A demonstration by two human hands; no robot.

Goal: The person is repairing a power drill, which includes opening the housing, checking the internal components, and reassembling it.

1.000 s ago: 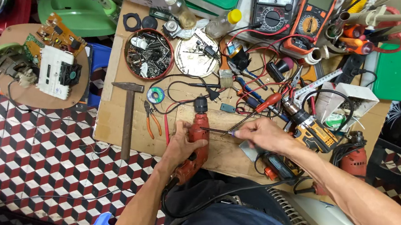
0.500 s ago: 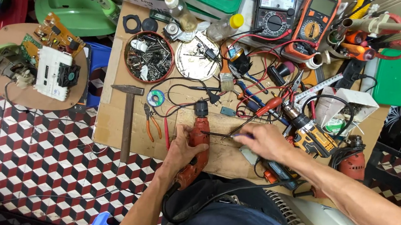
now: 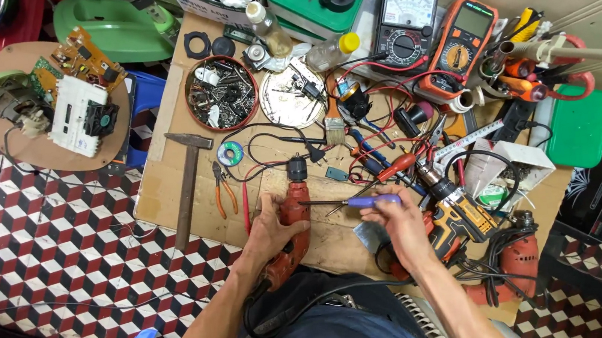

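A red electric drill (image 3: 290, 223) lies on the wooden worktop (image 3: 167, 184), chuck pointing away from me. My left hand (image 3: 271, 229) grips its body. My right hand (image 3: 390, 219) holds a screwdriver with a purple handle (image 3: 369, 201) level, and its thin shaft points left and meets the side of the drill. A black cord runs from the drill's handle down toward my lap.
A hammer (image 3: 188, 185), orange pliers (image 3: 224, 189), a round tin of screws (image 3: 221, 93), two multimeters (image 3: 405, 17), a paintbrush (image 3: 334, 124), a yellow cordless drill (image 3: 453, 208) and another red drill (image 3: 512, 262) crowd the bench. A side stool holds circuit boards (image 3: 73, 89). Tiled floor lies to the left.
My right hand has lifted slightly and now holds the purple screwdriver with its tip against the drill. My left hand keeps its grip on the drill.
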